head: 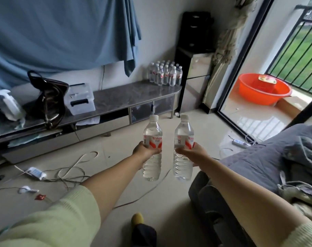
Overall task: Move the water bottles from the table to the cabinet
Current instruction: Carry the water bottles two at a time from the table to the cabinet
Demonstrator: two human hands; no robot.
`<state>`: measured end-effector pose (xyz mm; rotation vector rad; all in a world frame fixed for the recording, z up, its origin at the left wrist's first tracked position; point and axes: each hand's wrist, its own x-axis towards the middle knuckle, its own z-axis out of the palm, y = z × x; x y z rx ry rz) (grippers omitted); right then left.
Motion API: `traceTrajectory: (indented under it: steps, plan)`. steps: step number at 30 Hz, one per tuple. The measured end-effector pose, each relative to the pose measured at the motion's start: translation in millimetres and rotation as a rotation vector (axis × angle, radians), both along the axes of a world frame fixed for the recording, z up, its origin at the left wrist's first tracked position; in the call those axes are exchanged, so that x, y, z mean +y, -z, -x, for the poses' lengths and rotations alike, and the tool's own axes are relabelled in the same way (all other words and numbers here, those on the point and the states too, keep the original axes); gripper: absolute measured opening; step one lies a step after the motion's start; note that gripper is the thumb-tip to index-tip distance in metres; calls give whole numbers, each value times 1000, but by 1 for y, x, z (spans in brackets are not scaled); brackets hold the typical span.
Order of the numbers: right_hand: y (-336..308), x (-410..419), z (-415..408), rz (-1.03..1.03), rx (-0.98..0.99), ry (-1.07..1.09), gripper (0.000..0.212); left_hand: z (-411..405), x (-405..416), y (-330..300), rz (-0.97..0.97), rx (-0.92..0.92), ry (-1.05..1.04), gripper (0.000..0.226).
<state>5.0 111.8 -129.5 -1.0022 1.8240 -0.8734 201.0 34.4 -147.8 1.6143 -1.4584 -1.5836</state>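
Your left hand (142, 150) grips a clear plastic water bottle with a white cap and red-and-white label (152, 139), fingers curled round its middle; your right hand (192, 151) grips its twin (183, 139) likewise, both upright above the floor. At one o'clock, a cluster of matching bottles (165, 73) stands on the long grey marble-topped cabinet (126, 94).

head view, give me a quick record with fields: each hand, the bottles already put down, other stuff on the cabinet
left hand: left hand grips left bottle, upright
right hand: right hand grips right bottle, upright
placed: bottle cluster at cabinet's right end
cabinet: cabinet, dark top
also on cabinet: brown bag; clear box
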Motion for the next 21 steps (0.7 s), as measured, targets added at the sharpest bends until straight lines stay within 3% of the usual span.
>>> traceTrajectory:
  steps: [9, 14, 21]
  plan:
    - [-8, -167, 26, 10, -28, 70, 32, 29, -184, -8, -27, -24, 43, 55]
    - [-3, -230, 34, -13, -65, 108, 34, 39, -256, -2, -80, -49, 27, 83]
    - [7, -320, 74, -64, -74, 85, 32, 77, -344, 2, -87, -79, 32, 71]
